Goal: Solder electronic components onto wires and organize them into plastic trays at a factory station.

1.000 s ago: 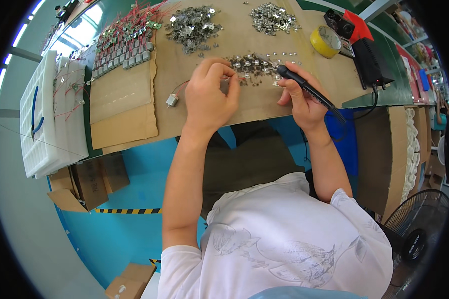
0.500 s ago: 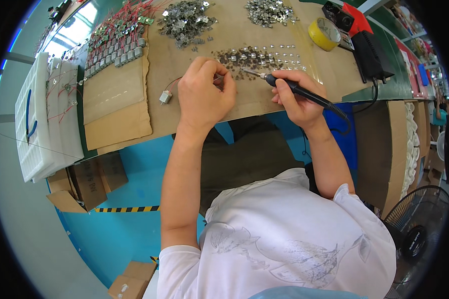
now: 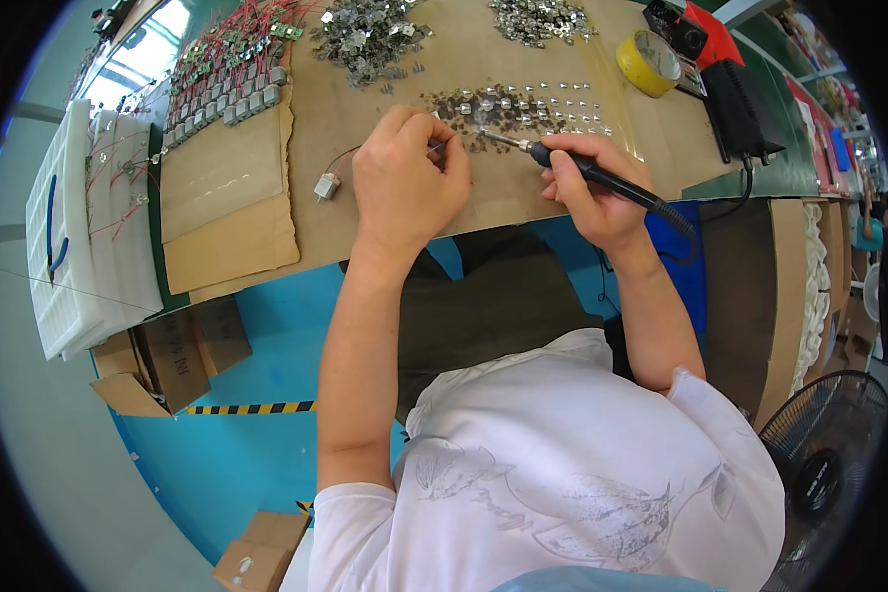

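Note:
My right hand (image 3: 610,202) grips a black soldering iron (image 3: 617,187) like a pen, its metal tip pointing left over brown-stained cardboard. Beside the tip, my left hand (image 3: 405,183) is closed in a pinch on a thin wire. That wire leads to a small silver motor (image 3: 327,185) lying on the cardboard left of the hand. The pinched end is mostly hidden by the fingers. Just beyond the iron, small shiny metal pieces (image 3: 565,102) stand in rows. Contact between the tip and any piece cannot be made out.
Two heaps of metal parts (image 3: 370,37) (image 3: 540,20) lie farther back. Many motors with red wires (image 3: 229,97) are lined up at left, near a cardboard sheet (image 3: 229,217) and white trays (image 3: 59,237). Yellow tape (image 3: 649,63) and a black iron holder (image 3: 743,109) stand at right.
The whole view has shifted slightly. Both hands keep their grips, and the soldering iron's tip stays near the left fingers with little visible movement.

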